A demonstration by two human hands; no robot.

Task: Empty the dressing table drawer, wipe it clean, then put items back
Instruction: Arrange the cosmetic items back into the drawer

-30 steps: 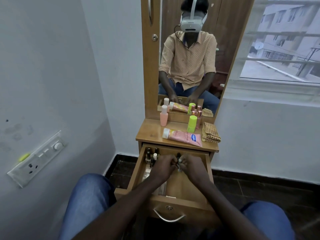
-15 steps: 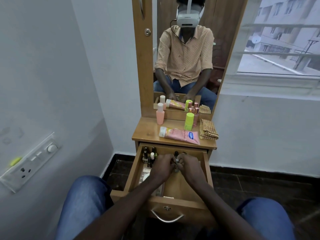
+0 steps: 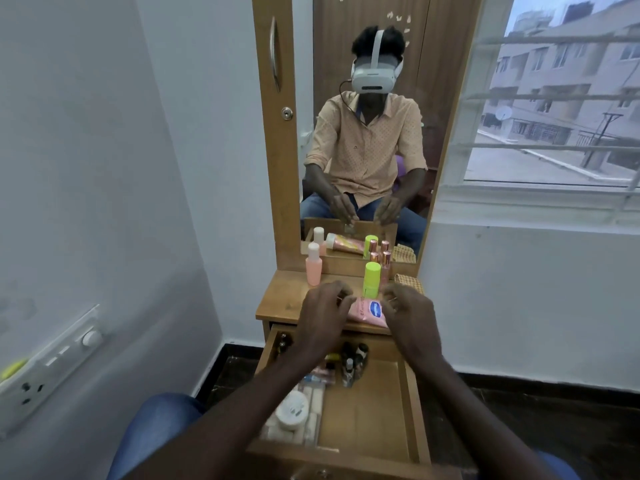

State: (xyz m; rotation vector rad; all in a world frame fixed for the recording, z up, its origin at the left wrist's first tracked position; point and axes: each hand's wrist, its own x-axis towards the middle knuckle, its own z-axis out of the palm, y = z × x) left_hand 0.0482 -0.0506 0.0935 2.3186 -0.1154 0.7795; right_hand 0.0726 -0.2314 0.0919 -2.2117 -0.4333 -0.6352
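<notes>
Fingers [image 3: 337, 293] curled, grasp unclear | left hand [image 3: 323, 317], right hand [image 3: 410, 315] raised | wooden drawer [image 3: 367, 410] open, bottles [image 3: 349, 362] inside

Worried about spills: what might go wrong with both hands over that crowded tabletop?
The left hand and right hand hover close to the upright green bottle and rose-capped bottles; a nudge might topple them. The pink tube lies under the hands; anything set there may tip.

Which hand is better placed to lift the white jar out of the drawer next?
Probably the left hand. The white jar lies at the left side of the drawer, just beside the left forearm; the right hand hovers farther right and would have to cross over.
</notes>
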